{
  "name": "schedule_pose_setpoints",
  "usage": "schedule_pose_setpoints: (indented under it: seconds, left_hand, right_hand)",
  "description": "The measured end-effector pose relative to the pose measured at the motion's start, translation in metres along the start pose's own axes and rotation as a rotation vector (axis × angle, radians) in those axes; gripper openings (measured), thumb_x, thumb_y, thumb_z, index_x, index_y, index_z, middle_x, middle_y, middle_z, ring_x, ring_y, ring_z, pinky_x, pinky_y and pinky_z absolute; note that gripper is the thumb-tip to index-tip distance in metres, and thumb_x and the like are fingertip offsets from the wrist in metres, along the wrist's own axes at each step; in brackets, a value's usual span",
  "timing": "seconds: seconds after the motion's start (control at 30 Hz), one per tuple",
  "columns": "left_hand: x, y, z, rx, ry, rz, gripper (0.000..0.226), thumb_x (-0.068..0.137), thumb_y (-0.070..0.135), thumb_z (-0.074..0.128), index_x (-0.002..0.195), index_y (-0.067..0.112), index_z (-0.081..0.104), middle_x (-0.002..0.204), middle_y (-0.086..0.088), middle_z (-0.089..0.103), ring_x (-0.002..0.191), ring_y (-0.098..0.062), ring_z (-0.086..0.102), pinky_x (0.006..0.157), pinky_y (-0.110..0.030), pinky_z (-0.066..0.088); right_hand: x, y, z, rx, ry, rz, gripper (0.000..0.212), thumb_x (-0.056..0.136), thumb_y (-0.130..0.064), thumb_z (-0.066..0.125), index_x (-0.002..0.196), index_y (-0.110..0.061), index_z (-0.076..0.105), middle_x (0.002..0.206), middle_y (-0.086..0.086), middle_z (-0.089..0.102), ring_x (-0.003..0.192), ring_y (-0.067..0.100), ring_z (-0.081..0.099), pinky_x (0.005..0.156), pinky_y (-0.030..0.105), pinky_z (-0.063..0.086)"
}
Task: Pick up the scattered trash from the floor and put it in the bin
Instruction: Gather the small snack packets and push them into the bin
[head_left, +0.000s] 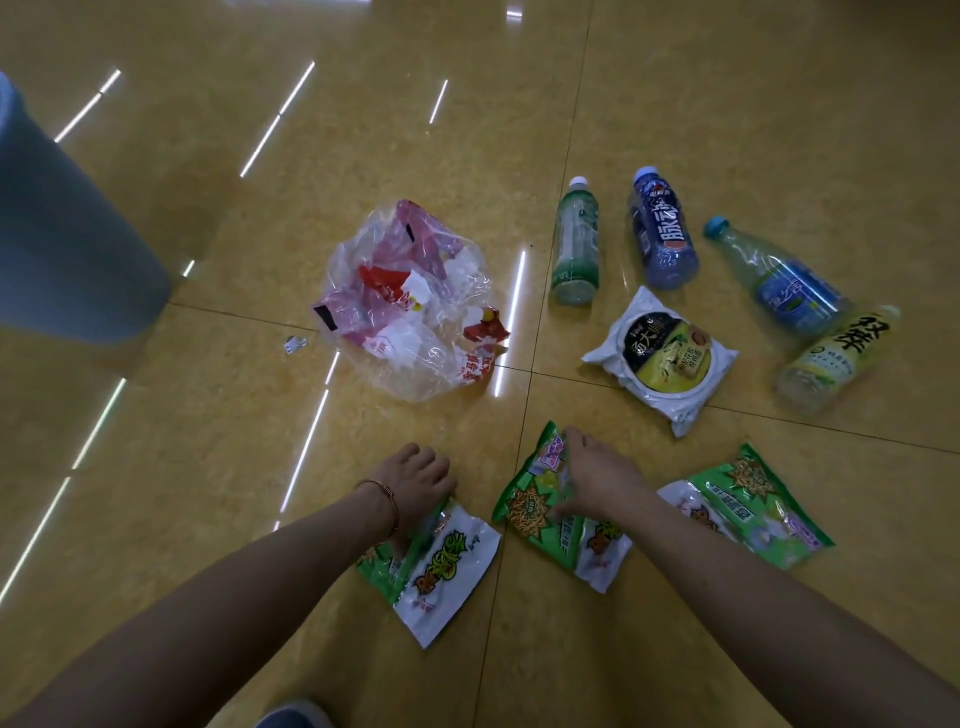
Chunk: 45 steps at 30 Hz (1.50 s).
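Green-white snack packet gripped at top edge by left hand; right hand grips green packet, fingers curled.

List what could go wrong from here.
1. The left hand holds the white snack packet and the right hand holds the green snack packet, each near one end. Either may slip from the grip before reaching the bin.
2. The four bottles lie sideways on the glossy floor and could roll if bumped.
3. The small paper scrap beside the clear plastic bag is easy to overlook.
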<state>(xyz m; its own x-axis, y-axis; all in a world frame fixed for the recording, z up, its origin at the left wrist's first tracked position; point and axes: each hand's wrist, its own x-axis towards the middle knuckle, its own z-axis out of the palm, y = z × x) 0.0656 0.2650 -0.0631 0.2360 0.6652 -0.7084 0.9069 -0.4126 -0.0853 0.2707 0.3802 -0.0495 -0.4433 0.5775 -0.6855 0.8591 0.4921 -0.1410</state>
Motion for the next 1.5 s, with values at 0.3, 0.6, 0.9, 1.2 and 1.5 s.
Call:
schedule_pose_setpoints:
  seconds: [0.3,0.6,0.9,1.2,1.5]
  left_hand:
    - [-0.003,-0.005,-0.002,-0.069,-0.072,-0.060,0.081,0.059,0.058,0.075,0.124,0.016,0.051,0.127,-0.006,0.042,0.115,-0.026,0.035,0.099,-0.037,0.032]
    - [-0.017,-0.027,-0.011,-0.605,-0.082,-0.239,0.067,0.061,0.048,0.080,0.116,0.021,0.054,0.115,-0.003,0.063,0.106,-0.025,0.058,0.085,-0.033,0.047]
    - [-0.046,-0.049,-0.055,-1.116,0.205,-0.290,0.054,0.067,0.031,0.079,0.115,0.024,0.056,0.110,-0.002,0.066,0.103,-0.025,0.059,0.088,-0.040,0.051]
    - [-0.180,-0.040,-0.171,-1.558,0.521,-0.372,0.041,0.070,0.029,0.078,0.107,0.019,0.062,0.091,0.009,0.068,0.081,-0.007,0.064,0.068,-0.015,0.051]
    - [-0.347,-0.050,-0.350,-1.535,0.906,-0.563,0.044,0.070,0.032,0.078,0.108,0.024,0.056,0.086,0.017,0.065,0.069,0.017,0.058,0.058,-0.002,0.042]
  right_hand:
    - [-0.007,-0.002,-0.003,0.172,-0.030,0.044,0.098,0.063,-0.040,0.085,0.137,-0.011,0.028,0.130,0.009,0.052,0.116,0.028,0.053,0.091,0.040,0.049]
    - [-0.006,-0.006,-0.013,0.237,-0.076,-0.032,0.096,0.072,-0.034,0.081,0.148,-0.011,0.027,0.147,0.009,0.035,0.131,0.027,0.040,0.102,0.033,0.040]
    - [-0.022,-0.008,-0.057,0.526,0.104,-0.077,0.058,0.070,-0.031,0.081,0.118,-0.015,0.051,0.110,0.003,0.065,0.098,0.022,0.063,0.085,0.038,0.053]
    - [-0.153,-0.037,-0.196,0.900,0.394,-0.023,0.056,0.082,-0.032,0.071,0.127,-0.010,0.046,0.114,0.004,0.060,0.103,0.020,0.057,0.086,0.028,0.043]
    - [-0.321,-0.077,-0.401,1.088,0.475,-0.058,0.074,0.081,-0.052,0.065,0.139,-0.017,0.036,0.137,0.005,0.050,0.126,0.026,0.048,0.106,0.048,0.040]
